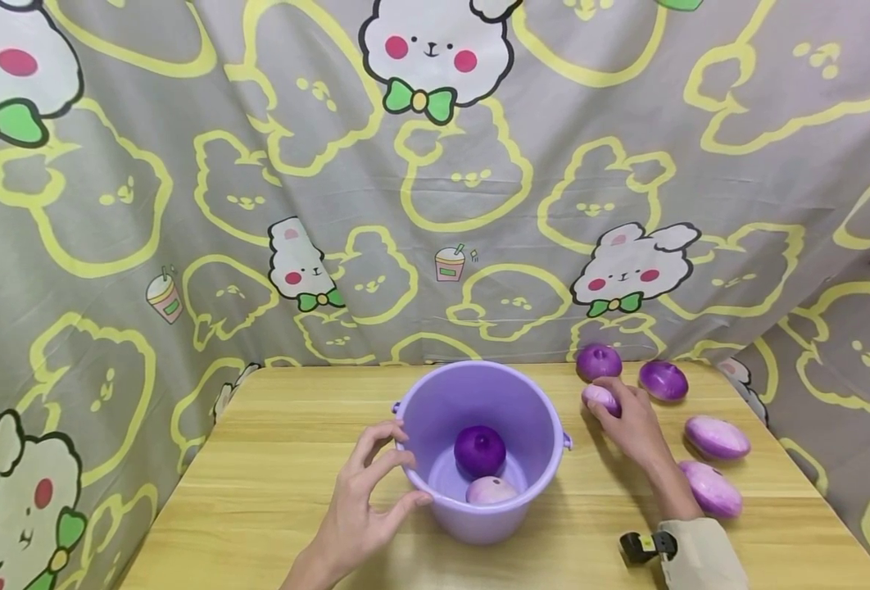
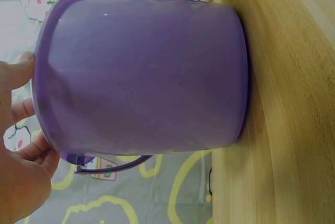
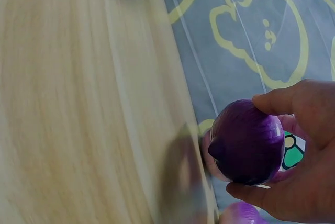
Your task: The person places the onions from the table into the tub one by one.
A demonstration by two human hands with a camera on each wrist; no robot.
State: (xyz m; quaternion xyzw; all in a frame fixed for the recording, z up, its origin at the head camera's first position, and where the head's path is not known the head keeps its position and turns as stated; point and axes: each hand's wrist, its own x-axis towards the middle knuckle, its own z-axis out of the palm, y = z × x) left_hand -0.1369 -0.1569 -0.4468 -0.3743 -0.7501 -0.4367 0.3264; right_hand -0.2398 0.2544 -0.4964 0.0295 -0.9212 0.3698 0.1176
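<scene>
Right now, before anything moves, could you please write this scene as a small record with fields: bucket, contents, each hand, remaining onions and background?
bucket: purple bucket, upright on the wooden table
contents: one dark onion and one paler onion
left hand: left hand, fingers touching the bucket's rim
right hand: right hand, holding a purple onion between thumb and fingers
remaining onions: four, right of the bucket; two dark onions farther back, two pale-sided onions nearer
background: grey cloth printed with cartoon animals
</scene>
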